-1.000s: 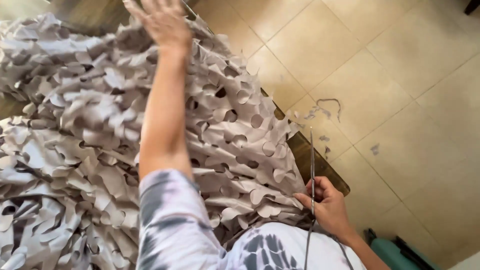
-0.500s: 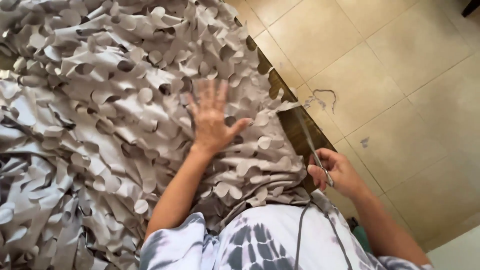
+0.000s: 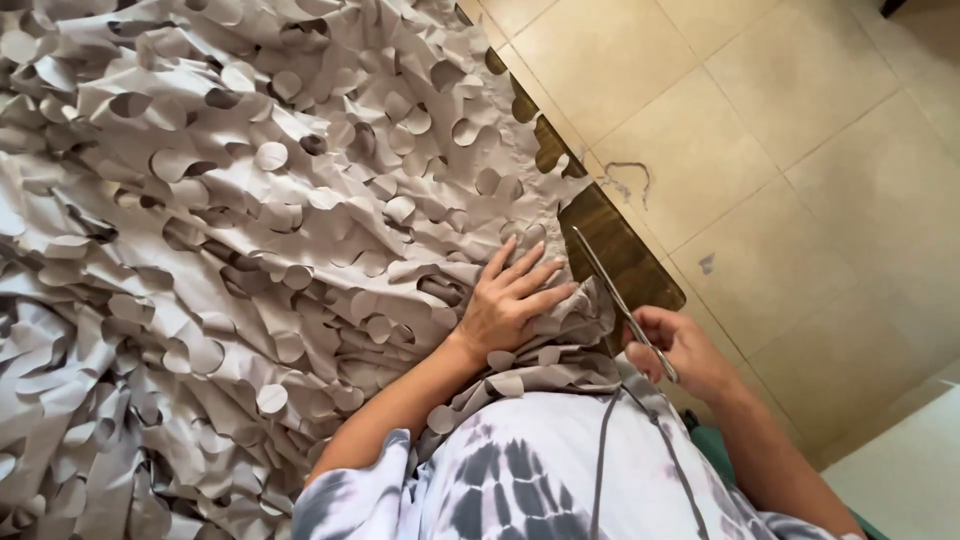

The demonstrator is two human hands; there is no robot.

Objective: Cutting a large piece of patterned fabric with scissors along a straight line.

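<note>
A big sheet of grey fabric (image 3: 250, 230), cut all over into round flaps and holes, covers a wooden table (image 3: 620, 250). My left hand (image 3: 510, 300) lies flat on the fabric near the table's right corner, fingers spread and pointing right. My right hand (image 3: 680, 350) holds a pair of metal scissors (image 3: 615, 295) by the handles. The blades are closed and point up and left along the fabric's edge, just right of my left fingertips.
Beige floor tiles (image 3: 800, 150) fill the right side, with a few loose grey threads (image 3: 630, 180) on them. The table's wooden edge runs diagonally beside the fabric. My tie-dye shirt (image 3: 540, 470) is at the bottom.
My left hand has drawn back from far across the fabric to the near right corner. My right hand and the scissors have risen towards the fabric's edge.
</note>
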